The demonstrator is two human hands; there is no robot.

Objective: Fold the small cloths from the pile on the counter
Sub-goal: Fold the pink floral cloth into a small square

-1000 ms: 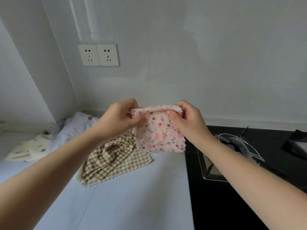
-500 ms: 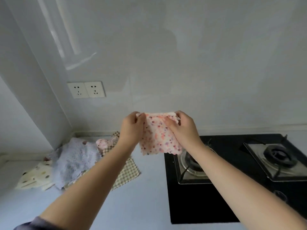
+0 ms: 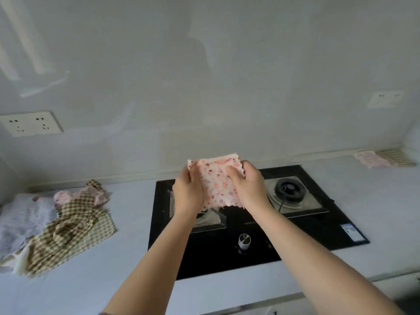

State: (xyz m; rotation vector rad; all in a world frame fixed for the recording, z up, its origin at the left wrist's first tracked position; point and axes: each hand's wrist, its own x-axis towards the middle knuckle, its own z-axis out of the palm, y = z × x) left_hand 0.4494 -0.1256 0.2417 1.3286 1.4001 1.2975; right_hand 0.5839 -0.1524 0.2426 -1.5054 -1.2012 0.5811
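Cloth [image 3: 217, 183] was up in the air over the stove [image 3: 318, 226], well apart from the pile [image 3: 68, 223]. Left grip [image 3: 188, 192] n right grip [image 3: 248, 189] both pinched its side edges. Prob light n floppy imo, so best held by corners

This is a home kitchen. A black glass gas hob [image 3: 318, 233] is set into a pale worktop [image 3: 102, 269], with a round burner [image 3: 289, 189] on a steel tray and a metal control knob [image 3: 244, 241] near its front edge. A plain glossy wall rises behind a low upstand and carries a double socket [image 3: 30, 123] at the left and another socket [image 3: 385, 99] at the right. A pile of small cloths [image 3: 68, 226] lies at the worktop's left end.
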